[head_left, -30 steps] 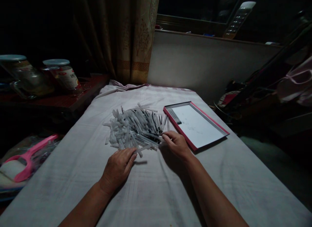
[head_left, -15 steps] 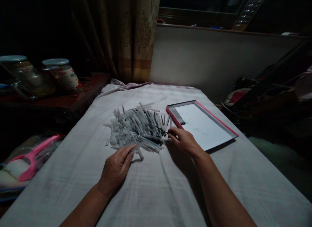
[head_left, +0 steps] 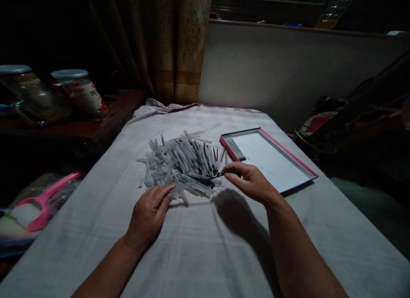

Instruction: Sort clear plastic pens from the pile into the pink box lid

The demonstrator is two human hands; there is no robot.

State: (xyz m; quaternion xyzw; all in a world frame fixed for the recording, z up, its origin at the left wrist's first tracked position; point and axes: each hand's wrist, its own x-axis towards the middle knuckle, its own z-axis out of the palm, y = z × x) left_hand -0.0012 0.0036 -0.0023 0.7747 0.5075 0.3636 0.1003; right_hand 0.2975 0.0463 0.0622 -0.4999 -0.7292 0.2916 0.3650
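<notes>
My left hand [head_left: 149, 212] is closed in a pinch on a clear plastic pen barrel [head_left: 183, 187] at the near edge of a heap. My right hand [head_left: 250, 182] pinches a thin dark pen refill [head_left: 217, 176], which points left toward the barrel. A gap separates the two pieces. The heap [head_left: 179, 161] mixes clear barrels, dark refills and whitish caps, spread on the cloth. Right of it lies a shallow red-and-black box lid [head_left: 290, 152] with a white inside. Several pens with dark tips [head_left: 235, 148] lie side by side along its left wall.
A pale checked cloth [head_left: 192, 255] covers the table. On a dark red side table [head_left: 112, 118] at left stand a lidded jar [head_left: 80, 91] and a glass mug [head_left: 41, 108]. A pink plastic item [head_left: 48, 200] lies lower left. Curtain [head_left: 179, 46] and wall [head_left: 272, 63] stand behind.
My right hand has lifted slightly and moved right, drawing the refill clear of the heap's dark pieces. My left hand keeps its pinch on the barrel. The view has tilted slightly.
</notes>
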